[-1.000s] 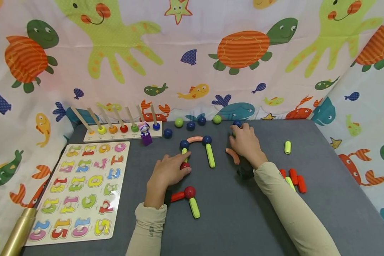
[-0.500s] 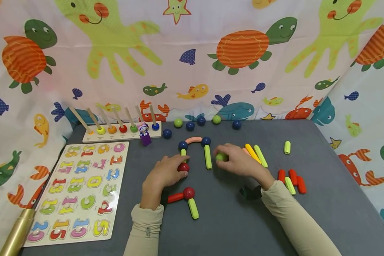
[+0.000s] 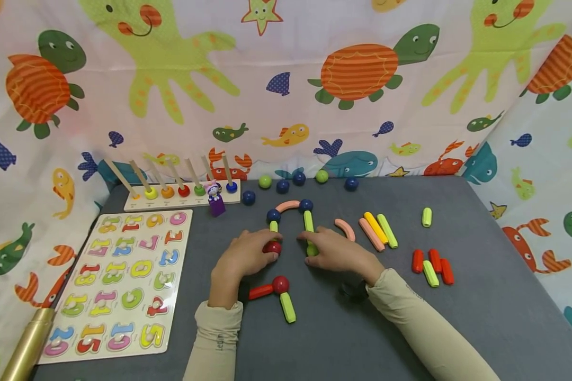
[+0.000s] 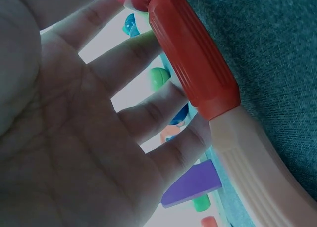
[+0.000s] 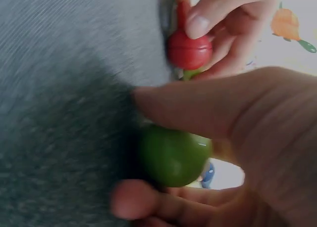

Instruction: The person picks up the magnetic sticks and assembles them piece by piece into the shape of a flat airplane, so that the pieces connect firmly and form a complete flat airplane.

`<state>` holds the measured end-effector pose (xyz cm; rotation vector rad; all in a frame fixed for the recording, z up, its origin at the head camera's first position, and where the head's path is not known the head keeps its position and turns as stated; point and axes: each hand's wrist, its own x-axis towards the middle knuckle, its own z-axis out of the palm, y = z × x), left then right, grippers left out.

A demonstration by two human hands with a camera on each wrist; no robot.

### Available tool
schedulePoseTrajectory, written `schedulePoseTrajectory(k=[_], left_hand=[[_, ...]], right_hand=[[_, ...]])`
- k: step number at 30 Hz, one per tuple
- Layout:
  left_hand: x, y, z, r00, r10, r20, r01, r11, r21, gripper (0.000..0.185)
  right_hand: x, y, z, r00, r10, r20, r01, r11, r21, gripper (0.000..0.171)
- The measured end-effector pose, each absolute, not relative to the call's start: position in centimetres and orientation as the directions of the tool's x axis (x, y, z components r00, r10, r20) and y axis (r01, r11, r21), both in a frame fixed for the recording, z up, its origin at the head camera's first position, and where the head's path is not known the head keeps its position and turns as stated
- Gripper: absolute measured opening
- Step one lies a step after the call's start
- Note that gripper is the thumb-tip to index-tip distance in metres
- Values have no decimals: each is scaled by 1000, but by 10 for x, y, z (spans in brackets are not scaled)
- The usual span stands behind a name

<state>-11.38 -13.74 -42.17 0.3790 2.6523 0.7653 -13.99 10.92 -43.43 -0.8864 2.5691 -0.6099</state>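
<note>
My left hand (image 3: 243, 255) pinches a red ball (image 5: 189, 50), its thumb on the near side. A short yellow-green rod (image 3: 274, 226) runs from that ball to a blue ball (image 3: 274, 215). From there a curved peach rod (image 3: 288, 206) arches to a second blue ball (image 3: 306, 205). My right hand (image 3: 340, 250) grips a green ball (image 5: 173, 155) between thumb and fingers, at the near end of a longer yellow-green rod (image 3: 308, 219). That rod's far end meets the second blue ball. In the left wrist view, a red rod (image 4: 193, 54) and a pale rod (image 4: 257, 162) pass close beside the fingers.
Nearer me lies a red ball (image 3: 280, 284) with a red rod and a yellow-green rod (image 3: 288, 307). Several loose rods (image 3: 376, 230) lie to the right. Loose balls (image 3: 283, 186) line the back. At left are a number puzzle board (image 3: 138, 270) and a peg stand (image 3: 186, 196).
My right hand has brought the green ball from the back right, leftward and nearer, onto the longer rod's end. That rod has moved up to the blue ball. The left hand stays on the red ball.
</note>
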Motion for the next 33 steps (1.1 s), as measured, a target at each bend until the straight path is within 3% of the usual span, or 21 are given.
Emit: schedulePoseTrajectory(k=[7,25,33], left_hand=[[-116,-136,-420,-900,347,-263,151,815,559,43],[-115,-135,-421,-898,346,-273,139,809,571,45],[-114,-135,-421,-900,346,-264,146,813,564,46]], right_hand=[[-141,108,-440,-820,-566,-88,-468,750,-467,35],[-143,115,-449,-817,-577,-7,-511,729,-455,40],[-137,128,-444,-804,-594,26,-519,679,-520,46]])
